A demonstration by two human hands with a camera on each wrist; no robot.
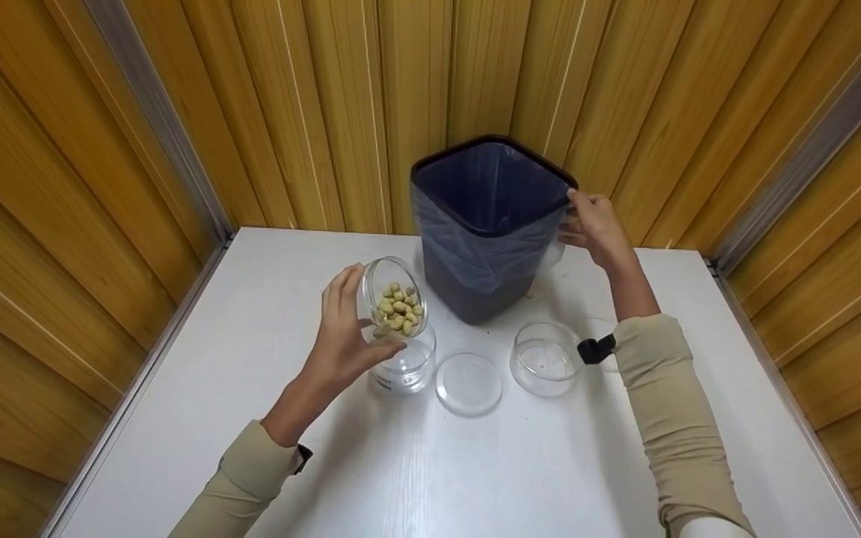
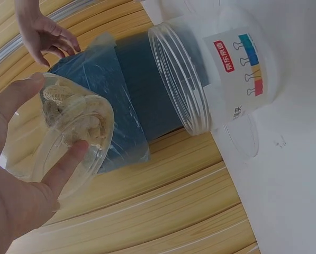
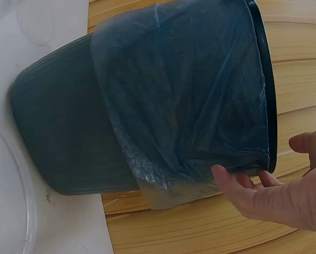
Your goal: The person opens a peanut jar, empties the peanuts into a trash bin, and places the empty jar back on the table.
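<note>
My left hand (image 1: 339, 336) grips a round clear bowl (image 1: 372, 278), thumb and fingers on opposite sides of its wall. The bowl is tilted, and several peanuts (image 1: 398, 308) in their shells lie in it. Just below it stands an open clear jar (image 1: 403, 373), whose label (image 2: 237, 66) shows coloured binder clips. A dark bin (image 1: 468, 291) with a translucent bag (image 1: 490, 258) folded over its rim stands upright at the back. My right hand (image 1: 599, 228) is at the bin's right corner, fingers (image 3: 237, 193) loosely bent against the bag; the thumb looks apart from the rim in the right wrist view.
A clear round lid (image 1: 468, 383) lies flat on the white table (image 1: 460, 478) between the jar and another clear bowl (image 1: 547, 366). Another clear disc shows partly beside the right sleeve (image 1: 670, 396). Wood-look panels (image 1: 311, 112) rise behind the table.
</note>
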